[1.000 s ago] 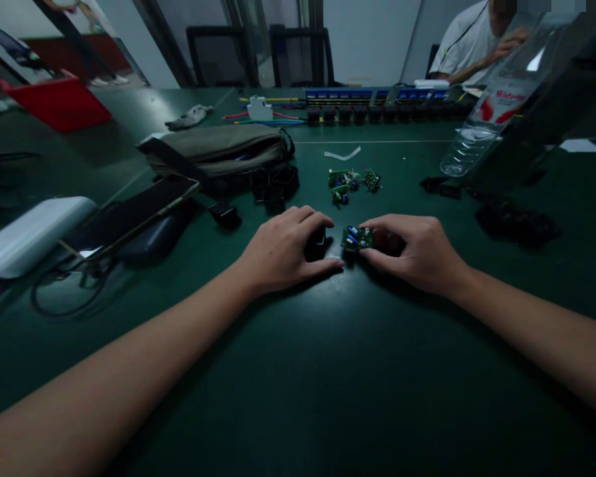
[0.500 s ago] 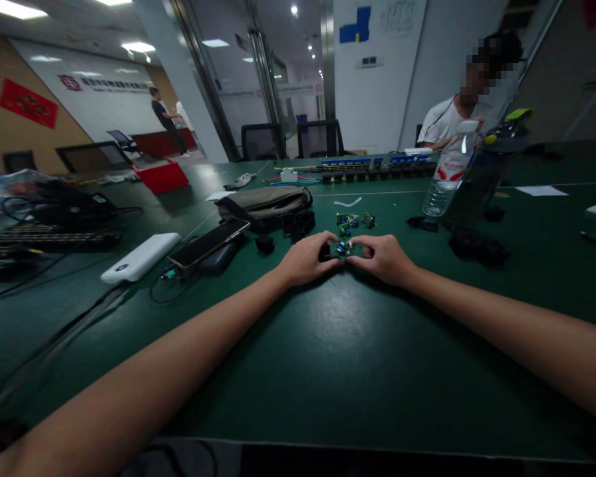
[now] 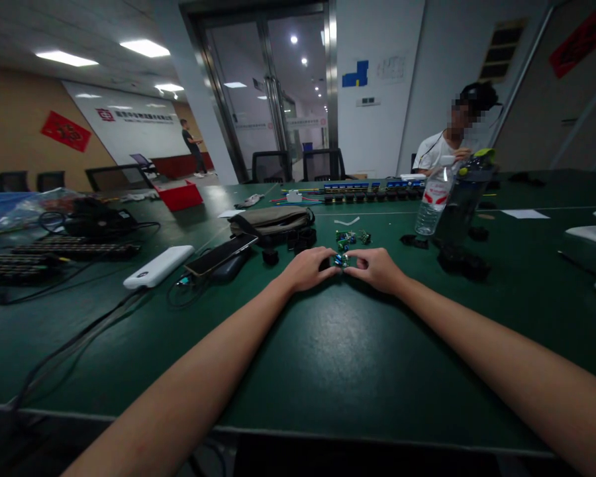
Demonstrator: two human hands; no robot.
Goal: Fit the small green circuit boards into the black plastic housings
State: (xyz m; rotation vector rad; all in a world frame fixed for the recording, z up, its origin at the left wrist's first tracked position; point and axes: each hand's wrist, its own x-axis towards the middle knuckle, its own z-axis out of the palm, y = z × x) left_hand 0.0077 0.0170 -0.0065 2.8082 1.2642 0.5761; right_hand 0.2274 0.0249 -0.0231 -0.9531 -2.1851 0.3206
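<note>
A small circuit board (image 3: 342,260) with blue and silvery parts sits between my two hands, low over the table. My left hand (image 3: 308,270) pinches its left side with thumb and forefinger; a dark patch inside the curl of those fingers is too small to make out. On the board's right side, my right hand (image 3: 377,268) has thumb and forefinger bent in a pinch at its edge. Just beyond the fingertips lies a little pile of similar green circuit boards (image 3: 346,240), with another piece (image 3: 364,236) to its right.
Left of my hands are small black housings (image 3: 302,240), a grey pouch (image 3: 273,220), a phone (image 3: 222,256) and a white power bank (image 3: 159,266) with cables. A water bottle (image 3: 433,202) and black parts (image 3: 463,260) stand right. Across the green table (image 3: 338,371) sits a person (image 3: 434,149).
The camera view has tilted up and shifted, so the table items sit lower in the picture. Both hands stay at the small circuit board with nearly the same pinch.
</note>
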